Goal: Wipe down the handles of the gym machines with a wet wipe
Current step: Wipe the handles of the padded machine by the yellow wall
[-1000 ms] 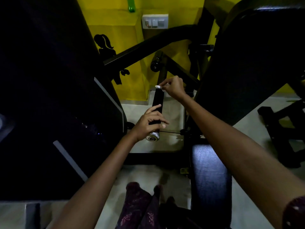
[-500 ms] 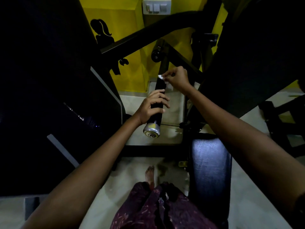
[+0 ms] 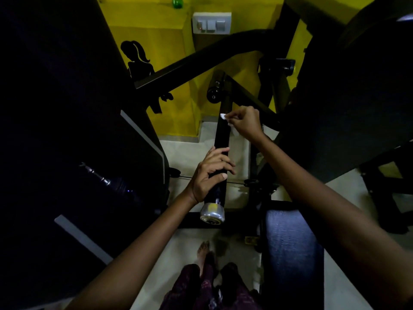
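Handle, a black grip with a silver end cap, runs between both hands; the left hand wraps its lower part. The right hand pinches the wet wipe against the upper end. Wiping appears underway here, lower stretch and other machines apparently outstanding.

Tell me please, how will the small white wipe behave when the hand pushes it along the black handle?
The wet wipe is probably soft and floppy: it shows only as a small bunched piece pinched in the right hand. It looks very light. It may crumple or slip on the smooth handle, so the left hand gripping lower down likely helps keep the handle steady.
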The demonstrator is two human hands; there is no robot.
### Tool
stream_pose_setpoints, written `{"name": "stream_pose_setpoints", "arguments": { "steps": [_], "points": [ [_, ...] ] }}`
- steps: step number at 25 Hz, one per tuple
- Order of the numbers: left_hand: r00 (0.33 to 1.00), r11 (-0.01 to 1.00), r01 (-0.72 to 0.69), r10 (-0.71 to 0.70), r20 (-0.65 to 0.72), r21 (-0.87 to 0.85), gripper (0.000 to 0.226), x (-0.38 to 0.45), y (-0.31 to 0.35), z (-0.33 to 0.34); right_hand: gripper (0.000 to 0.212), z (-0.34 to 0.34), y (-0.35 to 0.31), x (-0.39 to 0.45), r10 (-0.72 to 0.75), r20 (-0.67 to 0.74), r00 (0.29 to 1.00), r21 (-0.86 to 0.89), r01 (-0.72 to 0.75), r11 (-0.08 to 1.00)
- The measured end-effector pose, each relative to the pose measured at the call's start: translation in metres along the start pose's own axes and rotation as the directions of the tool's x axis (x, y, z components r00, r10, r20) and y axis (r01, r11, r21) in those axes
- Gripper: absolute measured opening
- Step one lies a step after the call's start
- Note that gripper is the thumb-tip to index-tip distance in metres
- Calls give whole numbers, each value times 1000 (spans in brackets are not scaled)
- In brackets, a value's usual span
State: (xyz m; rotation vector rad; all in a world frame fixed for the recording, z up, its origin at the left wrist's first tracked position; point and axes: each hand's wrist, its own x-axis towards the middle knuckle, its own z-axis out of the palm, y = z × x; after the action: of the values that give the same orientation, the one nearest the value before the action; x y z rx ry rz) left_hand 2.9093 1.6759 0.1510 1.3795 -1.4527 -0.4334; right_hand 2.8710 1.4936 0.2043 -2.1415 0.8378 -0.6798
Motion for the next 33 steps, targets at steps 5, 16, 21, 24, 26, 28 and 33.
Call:
{"name": "stream_pose_setpoints", "arguments": {
  "steps": [5, 16, 21, 24, 26, 28, 33],
  "points": [
    [996, 993, -73, 67, 64, 91, 58, 8, -3, -7, 15, -3, 6, -23, -146, 40, 989, -77, 149, 986],
    [987, 970, -140, 122, 103, 196, 80, 20, -7, -12, 16, -5, -1, -18, -149, 63, 987, -117, 156, 981],
    [997, 987, -66, 60, 49, 149, 82, 22, -4, -7, 16, -1, -2, 6, -63, 28, 998, -104, 66, 992],
    [999, 988, -44, 40, 32, 145, 83, 21, -2, -5, 15, 3, -1, 34, 56, -1, 998, -38, -56, 998],
    [999, 988, -37, 33, 31, 147, 83, 23, -2, -6, 15, 3, 0, 38, 70, 24, 997, -69, -68, 995],
    [1000, 989, -24, 22, 16, 148, 84, 23, -1, -4, 16, -1, -4, 28, 40, 64, 997, -117, -33, 993],
    [999, 982, -22, 17, 31, 188, 77, 21, -1, -5, 16, -2, -3, -6, -74, 131, 989, -168, 96, 981]
  ]
}}
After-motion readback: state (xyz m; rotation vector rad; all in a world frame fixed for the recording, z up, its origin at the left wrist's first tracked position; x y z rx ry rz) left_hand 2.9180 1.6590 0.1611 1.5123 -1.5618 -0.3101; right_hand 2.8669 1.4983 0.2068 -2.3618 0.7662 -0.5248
